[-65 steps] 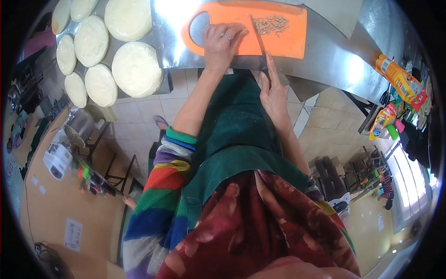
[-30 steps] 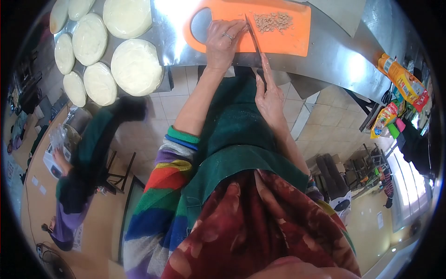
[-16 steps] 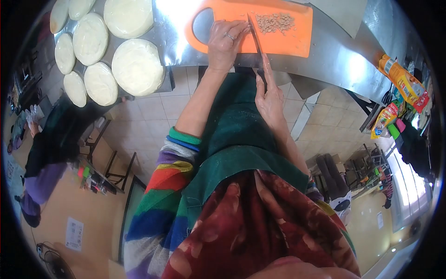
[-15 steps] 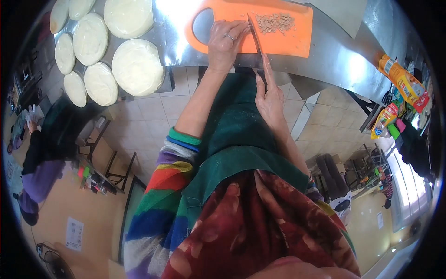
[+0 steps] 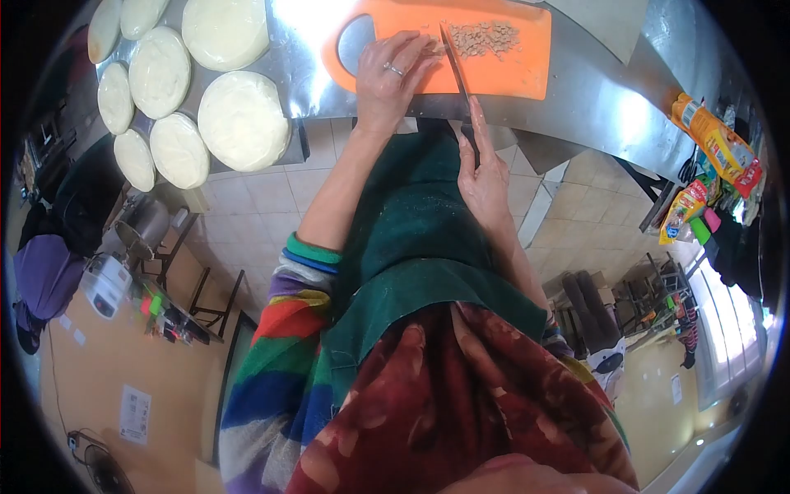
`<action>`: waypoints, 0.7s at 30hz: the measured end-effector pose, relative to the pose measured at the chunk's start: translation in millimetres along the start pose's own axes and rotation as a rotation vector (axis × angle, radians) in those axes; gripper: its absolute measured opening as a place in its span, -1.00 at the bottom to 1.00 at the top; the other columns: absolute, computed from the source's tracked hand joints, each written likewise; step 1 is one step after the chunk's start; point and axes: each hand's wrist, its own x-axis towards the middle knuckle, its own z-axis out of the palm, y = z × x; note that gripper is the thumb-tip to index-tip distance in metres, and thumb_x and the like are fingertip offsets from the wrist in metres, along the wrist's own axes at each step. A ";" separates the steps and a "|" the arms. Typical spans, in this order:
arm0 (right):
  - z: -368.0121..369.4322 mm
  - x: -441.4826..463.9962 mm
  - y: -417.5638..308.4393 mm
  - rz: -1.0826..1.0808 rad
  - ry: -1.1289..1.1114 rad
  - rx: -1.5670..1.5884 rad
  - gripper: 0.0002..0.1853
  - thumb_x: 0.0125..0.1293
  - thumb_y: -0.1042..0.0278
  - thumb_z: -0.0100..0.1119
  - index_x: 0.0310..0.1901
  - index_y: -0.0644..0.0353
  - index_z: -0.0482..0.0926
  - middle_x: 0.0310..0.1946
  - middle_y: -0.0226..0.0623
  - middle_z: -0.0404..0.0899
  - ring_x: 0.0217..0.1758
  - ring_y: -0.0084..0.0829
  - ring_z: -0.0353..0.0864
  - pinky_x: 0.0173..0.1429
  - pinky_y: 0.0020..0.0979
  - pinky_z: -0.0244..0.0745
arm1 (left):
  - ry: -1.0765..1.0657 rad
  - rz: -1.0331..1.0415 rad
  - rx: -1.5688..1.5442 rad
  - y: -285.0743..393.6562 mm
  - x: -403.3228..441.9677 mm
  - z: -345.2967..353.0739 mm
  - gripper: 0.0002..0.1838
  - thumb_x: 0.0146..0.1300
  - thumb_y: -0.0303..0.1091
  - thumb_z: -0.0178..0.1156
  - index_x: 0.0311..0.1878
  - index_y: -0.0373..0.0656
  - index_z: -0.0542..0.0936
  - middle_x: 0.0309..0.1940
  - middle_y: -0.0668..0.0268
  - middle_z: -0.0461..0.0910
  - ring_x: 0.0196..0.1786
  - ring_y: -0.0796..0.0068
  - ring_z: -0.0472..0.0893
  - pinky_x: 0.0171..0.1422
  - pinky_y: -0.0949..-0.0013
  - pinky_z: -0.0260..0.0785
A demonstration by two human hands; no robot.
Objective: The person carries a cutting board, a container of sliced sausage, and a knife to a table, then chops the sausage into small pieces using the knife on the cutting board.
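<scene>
An orange cutting board [image 5: 527, 74] with a large oval handle hole lies on the metal table. Small chopped light brown bits [image 5: 485, 39] are spread over its right half. My right hand [image 5: 485, 181] grips a knife [image 5: 454, 62] by its dark handle, index finger stretched along it. The blade slants up across the board, just left of the chopped bits. My left hand [image 5: 385, 86], wearing a ring, rests on the board's left part with bent fingers. Its fingertips hold some light brown food [image 5: 433, 48] beside the blade; its exact kind is unclear.
Several round, pale, glossy dough discs [image 5: 243, 119] lie on the table [image 5: 325, 103] at the left. An orange-yellow packet [image 5: 712, 140] and a smaller yellow-red packet [image 5: 681, 212] are at the right. A person in purple [image 5: 49, 276] is at the far left.
My left hand has shifted slightly left, away from the blade, showing the brown food at its fingertips. My right hand and the knife have moved slightly down. The person at the left has moved.
</scene>
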 end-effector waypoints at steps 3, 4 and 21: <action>-0.2 -0.7 2.1 0.004 -0.015 -0.032 -0.36 0.50 0.41 0.02 0.56 -0.22 0.16 0.22 -0.14 0.59 -0.05 0.10 0.70 0.00 -0.09 0.59 | -0.019 0.050 0.020 -1.4 4.7 -3.5 -0.54 0.07 -0.41 0.48 0.10 -0.02 0.68 0.05 0.37 0.66 -0.03 0.25 0.64 0.10 0.23 0.48; 1.2 -0.2 2.6 -0.005 -0.016 -0.040 -0.35 0.50 0.42 0.02 0.56 -0.22 0.16 0.22 -0.15 0.59 -0.05 0.10 0.70 0.00 -0.09 0.59 | -0.025 0.064 0.024 -1.9 5.4 -3.9 -0.54 0.07 -0.41 0.48 0.10 -0.01 0.68 0.03 0.37 0.67 -0.04 0.26 0.65 0.10 0.24 0.48; 14.5 2.0 5.6 -0.077 0.028 -0.094 -0.35 0.52 0.39 -0.03 0.58 -0.23 0.09 0.36 -0.35 0.48 0.07 0.08 0.65 0.07 -0.06 0.61 | -0.027 0.192 0.115 -15.3 6.4 3.6 -0.68 0.05 -0.32 0.47 -0.07 0.01 0.75 -0.05 0.50 0.74 -0.01 0.39 0.66 0.10 0.26 0.42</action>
